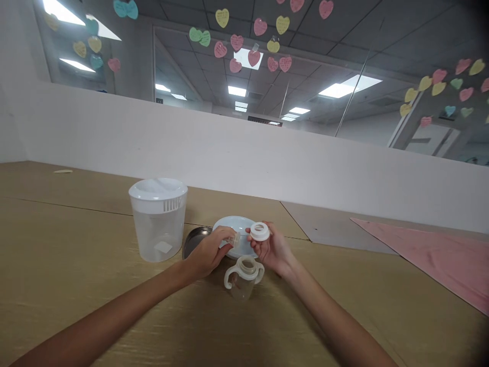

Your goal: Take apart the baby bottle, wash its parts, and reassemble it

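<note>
In my left hand a small translucent piece that looks like a bottle nipple is pinched between thumb and fingers. My right hand is closed round a white bottle collar ring, its opening tilted up toward me. The two parts are apart, side by side at the same height. Just below them an uncapped baby bottle with two white side handles stands upright on the table, touched by neither hand. Behind my hands lies a pale blue-white plate, partly hidden by them.
A translucent bucket with a white lid stands to the left. Beside it is a dark metal tray, partly covered by my left hand. A pink cloth lies at the right on the brown table. A white wall closes off the back.
</note>
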